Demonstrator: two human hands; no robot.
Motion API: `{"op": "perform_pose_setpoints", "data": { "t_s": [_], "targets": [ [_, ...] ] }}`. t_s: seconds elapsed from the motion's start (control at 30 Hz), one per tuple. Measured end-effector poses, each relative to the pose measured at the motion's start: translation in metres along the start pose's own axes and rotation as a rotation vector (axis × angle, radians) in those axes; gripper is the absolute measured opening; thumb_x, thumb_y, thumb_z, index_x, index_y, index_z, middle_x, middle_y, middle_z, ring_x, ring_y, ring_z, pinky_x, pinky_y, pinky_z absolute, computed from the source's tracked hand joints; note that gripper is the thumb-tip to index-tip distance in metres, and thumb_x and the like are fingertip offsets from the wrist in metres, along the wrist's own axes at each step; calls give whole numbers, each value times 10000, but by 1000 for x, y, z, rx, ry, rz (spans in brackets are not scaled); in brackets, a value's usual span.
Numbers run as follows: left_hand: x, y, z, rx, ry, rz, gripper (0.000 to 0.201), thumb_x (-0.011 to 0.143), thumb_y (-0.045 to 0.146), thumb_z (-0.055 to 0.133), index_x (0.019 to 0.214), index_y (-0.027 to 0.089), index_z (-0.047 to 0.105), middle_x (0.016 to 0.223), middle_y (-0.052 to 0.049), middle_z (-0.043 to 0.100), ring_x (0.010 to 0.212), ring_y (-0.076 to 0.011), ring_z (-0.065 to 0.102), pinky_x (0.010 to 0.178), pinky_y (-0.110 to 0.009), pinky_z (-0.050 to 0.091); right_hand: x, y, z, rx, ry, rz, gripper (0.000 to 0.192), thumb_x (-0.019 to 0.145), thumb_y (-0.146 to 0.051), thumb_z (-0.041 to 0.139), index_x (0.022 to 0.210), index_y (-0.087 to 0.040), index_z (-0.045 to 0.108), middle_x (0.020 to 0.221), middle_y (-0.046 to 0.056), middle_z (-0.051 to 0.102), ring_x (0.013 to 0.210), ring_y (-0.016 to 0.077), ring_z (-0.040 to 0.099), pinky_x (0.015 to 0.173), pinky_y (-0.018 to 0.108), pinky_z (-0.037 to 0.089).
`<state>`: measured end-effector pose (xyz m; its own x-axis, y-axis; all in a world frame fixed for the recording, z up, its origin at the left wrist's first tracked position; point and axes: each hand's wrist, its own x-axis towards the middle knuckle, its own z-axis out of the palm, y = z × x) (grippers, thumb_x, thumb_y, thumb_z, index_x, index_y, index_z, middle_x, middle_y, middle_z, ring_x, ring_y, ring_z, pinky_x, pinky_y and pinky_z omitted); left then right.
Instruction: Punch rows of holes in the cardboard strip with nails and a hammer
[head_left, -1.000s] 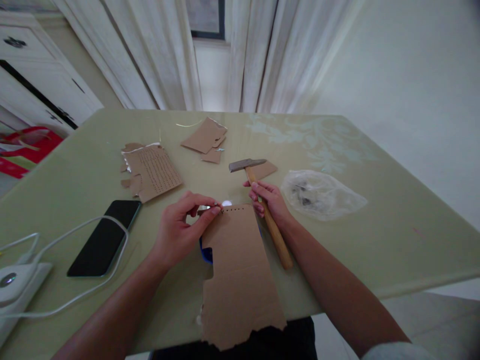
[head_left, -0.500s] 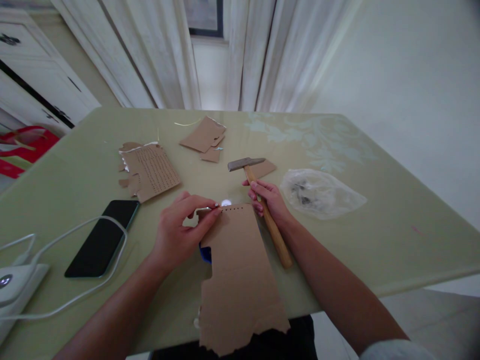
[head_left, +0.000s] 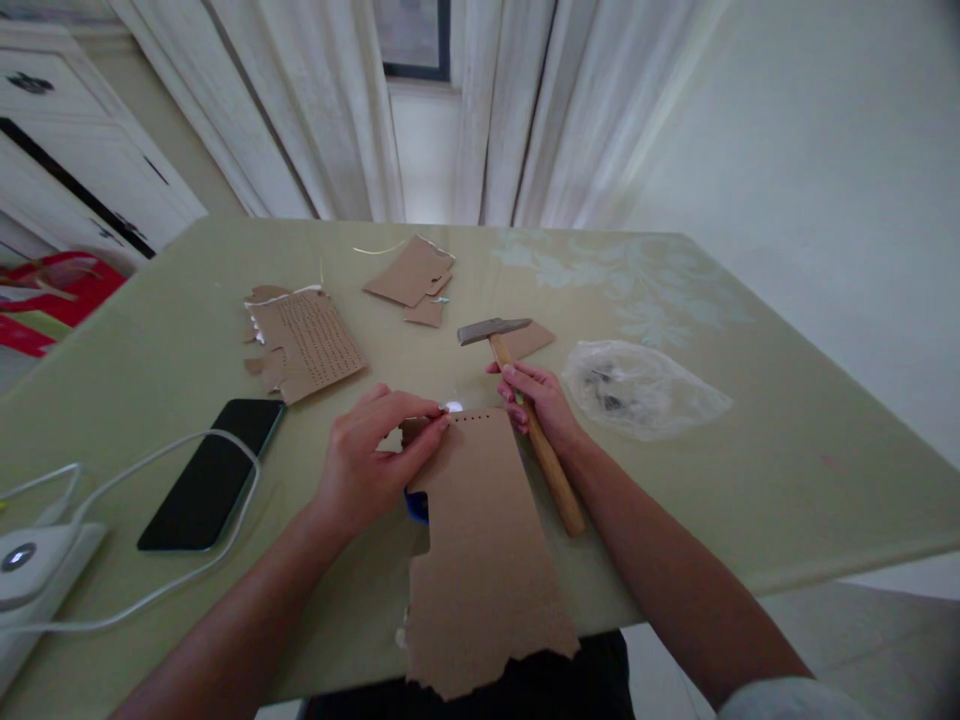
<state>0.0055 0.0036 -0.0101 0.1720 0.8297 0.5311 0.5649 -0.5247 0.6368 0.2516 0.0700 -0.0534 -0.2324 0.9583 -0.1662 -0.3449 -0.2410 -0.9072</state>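
While right hand grips hammer, left hand pinches cardboard.

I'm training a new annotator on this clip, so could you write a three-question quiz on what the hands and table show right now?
1. True or false: the right hand grips the hammer by its wooden handle.
2. What lies nearest the left hand? A) the phone B) the cardboard strip with a row of holes C) the plastic bag
3. Fill in: the hammer's metal head rests on a small cardboard ____ on the table.

Key: 1 true; 2 B, the fingertips pinch at its top edge; 3 scrap.
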Motion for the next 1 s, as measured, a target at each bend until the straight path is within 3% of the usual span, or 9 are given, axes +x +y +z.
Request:
{"op": "perform_pose_setpoints", "data": {
  "t_s": [0.2, 0.37, 0.47, 0.57, 0.63, 0.8, 1.0],
  "targets": [
    [1, -7, 3, -46, -36, 11, 113, 1017, 311, 738, 954, 247, 808, 882, -14, 848, 691, -173, 666, 782, -368, 547, -6, -9, 3, -66, 9, -58, 462, 804, -573, 929, 1007, -182, 791, 683, -69, 572, 402, 54, 408, 326, 201, 323],
    [4, -12, 7, -156, -60, 8, 140, 1029, 325, 719, 1011, 244, 832, 1084, -65, 877, 1014, -236, 785, 970, -403, 583, -43, -52, 10, -316, -4, -280, 421, 940, -589, 834, 1086, -197, 787, 724, -42, 594, 424, 80, 448, 381, 238, 361],
    [4, -15, 9, -193, -93, -80, 188, 1010, 388, 730, 1024, 244, 850, 1046, -64, 882, 946, -236, 802, 880, -370, 619, -73, -92, 18, -727, -63, -345, 322, 1081, -514, 681, 1107, -211, 788, 700, -20, 582, 510, 127, 485, 492, 270, 382],
    [3, -18, 11, -209, -110, -133, 243, 999, 438, 735, 1043, 237, 865, 1023, -66, 883, 856, -222, 796, 774, -332, 622, -98, -128, 30, -1272, -134, -479, 235, 1089, -409, 675, 989, -220, 771, 769, 34, 675, 688, 198, 598, 662, 320, 409],
    [3, -19, 12, -204, -107, -118, 252, 1002, 444, 730, 1042, 238, 869, 1020, -64, 883, 851, -219, 793, 780, -330, 623, -110, -144, 39, -1450, -129, -539, 244, 1120, -421, 627, 1058, -226, 760, 843, 52, 722, 741, 219, 626, 712, 335, 410],
    [3, -21, 13, -181, -102, -58, 276, 1024, 460, 694, 1049, 249, 870, 1040, -55, 885, 869, -221, 797, 876, -357, 631, -121, -145, 60, -1552, -77, -560, 268, 1169, -379, 522, 1157, -199, 721, 839, 50, 719, 724, 217, 622, 707, 318, 399],
    [4, -22, 14, -179, -136, -39, 249, 1031, 431, 692, 1058, 252, 863, 1055, -49, 883, 956, -236, 818, 891, -353, 628, -117, -133, 63, -1673, -124, -496, 249, 1164, -336, 543, 1064, -185, 713, 905, 79, 743, 828, 244, 660, 751, 325, 398]
  ]
}}
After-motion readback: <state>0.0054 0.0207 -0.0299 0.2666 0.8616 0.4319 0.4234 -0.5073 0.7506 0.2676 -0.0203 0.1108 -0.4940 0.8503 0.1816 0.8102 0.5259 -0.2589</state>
